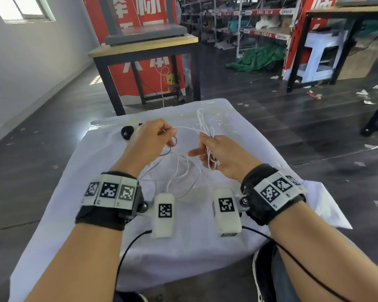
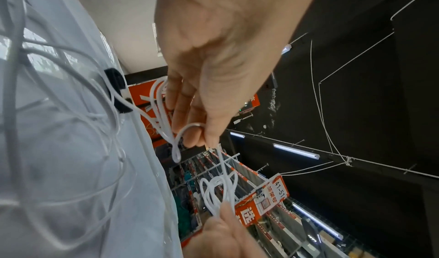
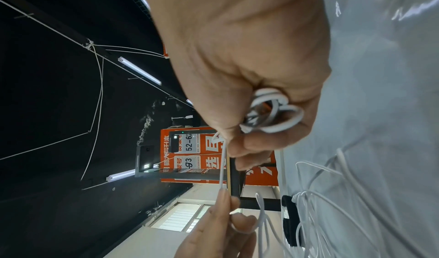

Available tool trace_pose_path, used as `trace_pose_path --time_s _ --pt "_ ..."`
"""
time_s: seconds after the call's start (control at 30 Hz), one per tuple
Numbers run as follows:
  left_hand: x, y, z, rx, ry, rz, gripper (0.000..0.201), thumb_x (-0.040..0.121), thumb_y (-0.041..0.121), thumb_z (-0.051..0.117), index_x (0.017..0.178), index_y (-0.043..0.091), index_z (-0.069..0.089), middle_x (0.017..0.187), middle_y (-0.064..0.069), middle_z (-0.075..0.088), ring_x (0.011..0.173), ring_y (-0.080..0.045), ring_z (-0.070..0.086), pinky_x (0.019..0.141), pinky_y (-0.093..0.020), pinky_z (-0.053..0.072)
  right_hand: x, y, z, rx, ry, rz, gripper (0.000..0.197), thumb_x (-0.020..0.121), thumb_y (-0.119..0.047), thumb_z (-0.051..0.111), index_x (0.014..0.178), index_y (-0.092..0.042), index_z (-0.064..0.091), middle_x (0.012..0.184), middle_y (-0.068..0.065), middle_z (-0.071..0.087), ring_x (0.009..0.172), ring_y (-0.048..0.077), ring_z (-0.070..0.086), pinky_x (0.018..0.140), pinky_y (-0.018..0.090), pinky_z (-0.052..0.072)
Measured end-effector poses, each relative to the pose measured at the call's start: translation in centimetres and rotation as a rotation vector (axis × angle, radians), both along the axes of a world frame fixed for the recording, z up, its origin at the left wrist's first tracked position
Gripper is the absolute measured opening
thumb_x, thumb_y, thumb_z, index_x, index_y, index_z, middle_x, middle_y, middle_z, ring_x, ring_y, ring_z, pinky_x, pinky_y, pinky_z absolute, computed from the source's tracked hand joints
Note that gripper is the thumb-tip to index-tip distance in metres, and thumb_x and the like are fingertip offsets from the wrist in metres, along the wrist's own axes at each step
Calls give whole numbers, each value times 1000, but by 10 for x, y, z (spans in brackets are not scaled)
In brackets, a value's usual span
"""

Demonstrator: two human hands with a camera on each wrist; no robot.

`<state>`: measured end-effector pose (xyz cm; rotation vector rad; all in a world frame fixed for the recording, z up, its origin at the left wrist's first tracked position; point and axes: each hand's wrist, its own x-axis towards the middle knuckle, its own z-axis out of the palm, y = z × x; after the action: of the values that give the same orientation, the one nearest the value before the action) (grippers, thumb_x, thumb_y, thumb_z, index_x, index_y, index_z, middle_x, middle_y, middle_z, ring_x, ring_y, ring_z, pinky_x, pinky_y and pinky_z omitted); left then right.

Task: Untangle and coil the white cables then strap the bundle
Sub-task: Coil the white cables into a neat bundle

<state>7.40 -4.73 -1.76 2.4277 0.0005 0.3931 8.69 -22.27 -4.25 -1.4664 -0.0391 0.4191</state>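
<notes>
My right hand (image 1: 207, 151) grips a coiled bundle of white cable (image 1: 206, 125), whose loops stick out above and below the fist (image 3: 273, 115). My left hand (image 1: 161, 136) pinches one white strand (image 2: 190, 128) between thumb and fingers and holds it up. A taut length of cable (image 1: 188, 128) runs between the two hands. More loose white cable (image 1: 181, 171) lies in loops on the table below them. A black strap (image 1: 127, 132) lies on the cloth left of my left hand.
The small table is covered with a white cloth (image 1: 205, 247) under clear plastic. Beyond it stand a black-legged wooden table (image 1: 144, 51), red banners, shelving (image 1: 249, 22) and a dark floor with scattered litter.
</notes>
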Motion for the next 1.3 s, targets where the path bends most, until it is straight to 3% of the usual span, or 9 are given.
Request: trace_pose_path --time_s 0.13,0.27,0.37,0.57,0.67,0.73,0.9,1.17,1.3 --pt "3 9 -1 -172 55 -5 22 96 30 55 85 15 66 72 6 70 78 -11 66 83 -29 51 1 0 -3 -141 -79 58 32 100 -33 47 75 -13 53 64 0 57 43 6 42 51 22 35" --pt "-4 4 16 -1015 173 -158 22 99 14 48 86 5 63 52 4 50 64 -12 60 92 -33 52 0 1 -4 -199 -117 162 35 98 -37 49 73 -13 55 54 -4 50 44 8 40 53 24 31" --pt "-11 8 24 -1259 272 -276 20 97 10 46 100 1 63 48 4 40 60 -11 59 97 -37 52 -2 2 -6 -204 -130 213 32 98 -37 49 80 -12 59 55 -6 50 46 8 41 54 24 30" --pt "-12 5 24 -1257 375 -326 31 99 14 45 126 5 56 68 2 53 44 -4 38 75 -29 58 0 4 -5 -75 -62 183 28 99 -33 47 85 -12 59 56 -6 47 49 8 43 55 21 31" --pt "-11 2 22 -1179 376 -270 32 101 14 41 129 10 56 78 -1 56 40 -3 32 45 -12 40 2 5 -5 16 -30 182 30 101 -31 44 81 -12 56 57 -5 49 52 9 45 56 20 39" --pt "-9 2 19 -1138 369 -239 32 102 15 40 128 14 58 75 -1 52 37 -2 26 37 -10 27 1 4 -3 62 -8 192 30 101 -29 44 81 -11 56 62 -1 55 56 11 52 59 22 47" --pt "-7 0 15 -1162 390 -236 33 103 22 41 132 20 56 68 0 47 35 -2 25 34 -11 21 -4 8 -2 280 55 190 30 101 -20 45 78 -5 55 91 16 70 86 26 69 84 33 56" --pt "-9 -12 13 -1010 513 -308 40 103 30 41 137 51 40 75 -4 60 42 -5 30 38 -14 26 1 10 -1 338 -22 -18 28 102 -20 43 79 -6 53 79 11 68 74 21 67 68 23 58" --pt "-8 -14 12 -1049 423 -321 44 104 23 38 139 49 35 77 -3 63 44 -5 30 41 -16 27 0 10 -2 399 -6 66 30 103 -22 41 86 -2 55 94 20 67 91 31 66 83 34 58"
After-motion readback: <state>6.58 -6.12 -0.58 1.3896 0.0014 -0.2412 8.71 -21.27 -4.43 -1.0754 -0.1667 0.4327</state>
